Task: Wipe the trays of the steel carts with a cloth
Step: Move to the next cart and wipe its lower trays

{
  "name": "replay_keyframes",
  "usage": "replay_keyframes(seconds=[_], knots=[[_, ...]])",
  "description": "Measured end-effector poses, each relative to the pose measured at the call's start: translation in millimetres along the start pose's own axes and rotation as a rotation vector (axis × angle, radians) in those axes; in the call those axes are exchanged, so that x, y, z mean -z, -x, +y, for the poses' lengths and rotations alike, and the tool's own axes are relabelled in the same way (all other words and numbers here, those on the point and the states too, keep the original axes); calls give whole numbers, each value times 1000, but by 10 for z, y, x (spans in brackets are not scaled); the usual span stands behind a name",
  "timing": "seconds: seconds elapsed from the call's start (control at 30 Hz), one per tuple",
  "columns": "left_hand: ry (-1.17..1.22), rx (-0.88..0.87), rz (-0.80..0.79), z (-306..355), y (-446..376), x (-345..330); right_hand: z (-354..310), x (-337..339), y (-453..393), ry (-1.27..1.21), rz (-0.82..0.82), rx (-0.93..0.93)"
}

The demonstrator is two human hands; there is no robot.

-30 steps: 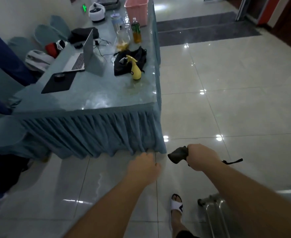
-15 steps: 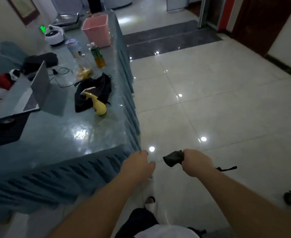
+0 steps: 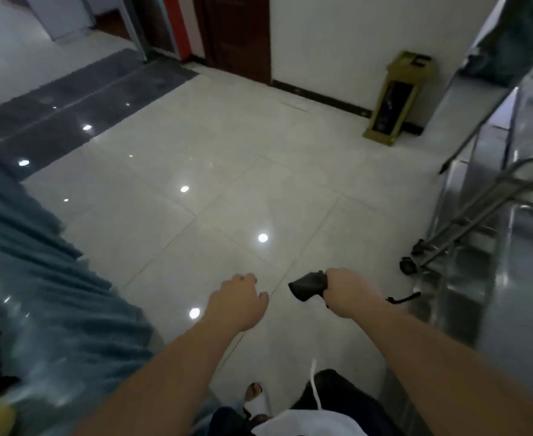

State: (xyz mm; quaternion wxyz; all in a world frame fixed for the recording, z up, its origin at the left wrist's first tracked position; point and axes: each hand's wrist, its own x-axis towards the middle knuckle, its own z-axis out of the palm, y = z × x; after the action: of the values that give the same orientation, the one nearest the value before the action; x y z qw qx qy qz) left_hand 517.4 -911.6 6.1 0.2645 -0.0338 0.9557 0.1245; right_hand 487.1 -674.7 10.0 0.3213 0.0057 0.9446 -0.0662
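Note:
My right hand [image 3: 343, 291] is closed around a dark cloth [image 3: 307, 286], whose bunched end sticks out to the left of my fist; a thin dark strip [image 3: 403, 298] trails out on the right. My left hand [image 3: 238, 302] hovers beside it with fingers loosely curled and nothing in it. A steel cart [image 3: 491, 215] with shiny trays and tube legs on black castors [image 3: 408, 265] stands at the right edge, about an arm's length from my right hand. Both hands are over the floor, apart from the cart.
A table with a teal skirted cloth [image 3: 38, 278] fills the lower left. A gold bin [image 3: 397, 99] stands against the far wall next to a dark wooden door [image 3: 236, 36]. Glossy pale floor tiles [image 3: 211, 184] lie between, with a dark mat [image 3: 70, 102] at the back left.
My view has swung right, away from the table top with the laptop and bottles, and the steel cart has come into sight. Both hands keep their pose, the right still gripping the cloth.

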Motion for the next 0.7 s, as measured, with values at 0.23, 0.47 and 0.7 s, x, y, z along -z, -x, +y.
replay_keyframes(seconds=[0.23,0.47,0.7], knots=[[-262,-247,-85,674,-997,443,638,242,-372,-110,-90,-247],[-400,-389,-55,1778,-2114,956,1411,981,-1227,-275,-6,-367],[-446,-472,6,2790,-3002,1547,1898,2031,-2032,-310,71,-351]])
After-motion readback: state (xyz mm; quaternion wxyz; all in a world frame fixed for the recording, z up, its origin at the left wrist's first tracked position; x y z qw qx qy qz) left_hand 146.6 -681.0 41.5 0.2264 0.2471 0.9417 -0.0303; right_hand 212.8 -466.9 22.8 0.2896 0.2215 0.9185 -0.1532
